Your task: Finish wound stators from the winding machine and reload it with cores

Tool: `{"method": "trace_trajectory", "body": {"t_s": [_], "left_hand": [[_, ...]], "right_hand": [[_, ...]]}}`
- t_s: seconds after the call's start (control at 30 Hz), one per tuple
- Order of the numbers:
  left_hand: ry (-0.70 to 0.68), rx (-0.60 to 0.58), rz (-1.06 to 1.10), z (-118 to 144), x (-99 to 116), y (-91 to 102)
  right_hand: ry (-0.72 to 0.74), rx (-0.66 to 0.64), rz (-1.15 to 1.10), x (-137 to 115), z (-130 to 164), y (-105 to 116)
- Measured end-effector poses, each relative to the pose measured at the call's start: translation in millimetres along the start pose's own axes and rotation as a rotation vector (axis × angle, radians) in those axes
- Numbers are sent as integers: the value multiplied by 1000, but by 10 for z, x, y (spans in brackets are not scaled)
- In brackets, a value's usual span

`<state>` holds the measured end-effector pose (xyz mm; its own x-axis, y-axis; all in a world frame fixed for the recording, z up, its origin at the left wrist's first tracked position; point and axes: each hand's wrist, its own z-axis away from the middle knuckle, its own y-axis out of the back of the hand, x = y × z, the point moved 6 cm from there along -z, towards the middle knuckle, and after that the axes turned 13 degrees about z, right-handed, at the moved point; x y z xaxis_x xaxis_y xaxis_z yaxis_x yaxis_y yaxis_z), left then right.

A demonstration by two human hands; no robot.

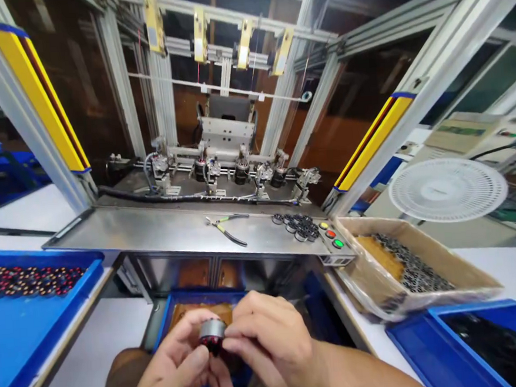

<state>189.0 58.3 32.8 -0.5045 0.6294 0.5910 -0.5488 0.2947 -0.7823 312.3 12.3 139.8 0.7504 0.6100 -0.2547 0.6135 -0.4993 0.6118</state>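
A small motor stator (pixel 212 329), with a silver ring on top and dark red windings below, sits between my hands above my lap. My left hand (pixel 181 361) grips it from the left, thumb in front and fingers behind and beneath. On the other side my right hand (pixel 272 340) is closed, its thumb and forefinger pinched against the stator's right edge. Whether a thin wire lies in that pinch is too small to tell. Beyond the hands, pliers (pixel 227 228) with dark handles lie spread on the metal ledge (pixel 154 227).
Black ring-shaped parts (pixel 298 226) lie by the coloured buttons (pixel 331 234). A winding machine (pixel 233 160) stands behind. At left, a blue tray (pixel 25 339) holds rows of stators. At right are a lined carton (pixel 422 264) of black parts, a blue bin (pixel 419 347) and a fan (pixel 447 189).
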Motion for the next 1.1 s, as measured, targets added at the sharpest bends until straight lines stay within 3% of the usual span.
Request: {"method": "trace_trajectory", "body": {"t_s": [0.1, 0.2, 0.27, 0.33, 0.47, 0.5, 0.6, 0.77, 0.93, 1.0, 1.1], "left_hand": [[-222, 96, -17, 71, 111, 55], [-349, 82, -27, 137, 210, 44], [-379, 58, -23, 151, 250, -1], [-304, 45, -27, 123, 208, -60], [184, -21, -38, 73, -147, -184], [243, -59, -53, 78, -201, -220], [168, -110, -107, 70, -204, -292], [-126, 54, -98, 76, -63, -229], [-354, 23, -51, 105, 113, -172], [-327, 17, -42, 80, 111, -144], [-23, -27, -65, 15, -69, -126]], "right_hand": [[-106, -34, -122, 110, 36, -58], [-205, -49, -260, 177, 79, -115], [-189, -43, -331, 166, 96, -115], [-104, -25, -354, 120, 108, -71], [7, 32, -262, 68, 153, 98], [14, 38, -235, 63, 167, 136], [-5, 60, -150, 58, 211, 216], [-194, 55, -117, 106, 258, 167], [-279, 56, -242, 128, 233, 77], [-216, 43, -269, 112, 213, 48], [-132, 36, -258, 115, 201, 26]]}}
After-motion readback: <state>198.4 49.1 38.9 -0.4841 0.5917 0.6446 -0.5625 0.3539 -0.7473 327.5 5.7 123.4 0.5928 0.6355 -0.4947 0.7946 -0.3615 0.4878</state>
